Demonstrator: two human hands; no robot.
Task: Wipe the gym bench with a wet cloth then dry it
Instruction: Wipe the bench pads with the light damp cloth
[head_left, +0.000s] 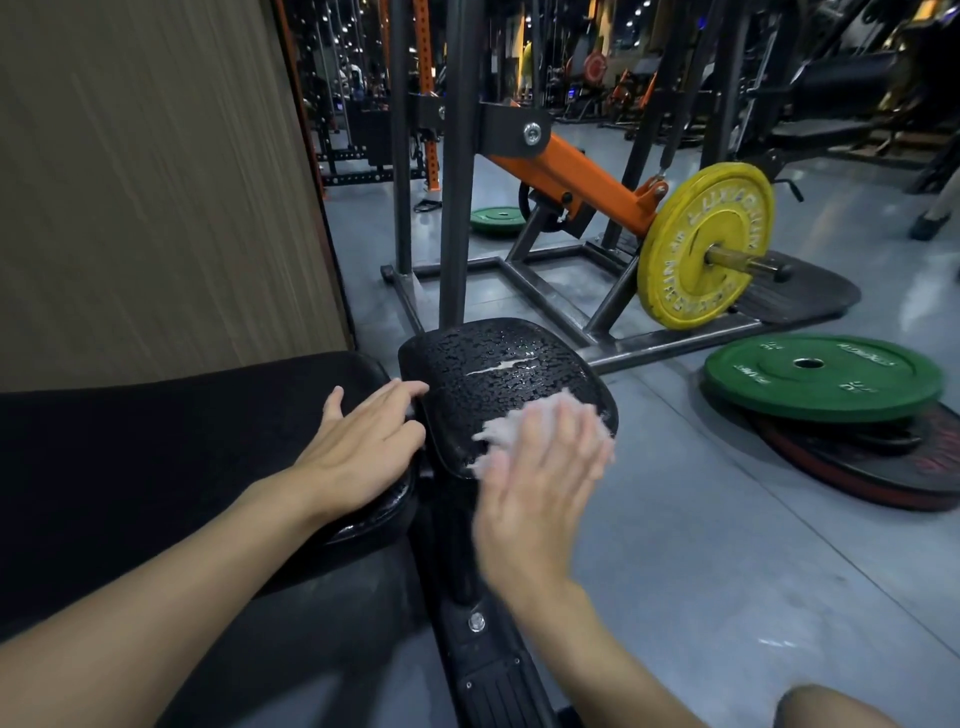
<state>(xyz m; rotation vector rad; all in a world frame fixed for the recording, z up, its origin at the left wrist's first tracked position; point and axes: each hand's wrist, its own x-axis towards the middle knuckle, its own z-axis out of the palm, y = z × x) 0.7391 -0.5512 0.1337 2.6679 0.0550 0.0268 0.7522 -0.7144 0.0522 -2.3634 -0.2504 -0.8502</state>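
Observation:
The gym bench has a small black seat pad (498, 364), beaded with water drops and torn across its top, and a long black back pad (156, 441) to its left. My left hand (363, 447) rests flat on the end of the back pad, its fingertips touching the seat pad's left edge. My right hand (540, 478), blurred by motion, lies with straight fingers on a white cloth (498, 431) and presses it against the seat pad's near right corner. Most of the cloth is hidden under the fingers.
The bench's black frame rail (488, 665) runs toward me between my forearms. Green and black weight plates (826, 374) lie stacked on the grey floor at the right. A lever machine with an orange arm (571, 176) and yellow plate (706, 244) stands behind. A wall panel (156, 182) fills the left.

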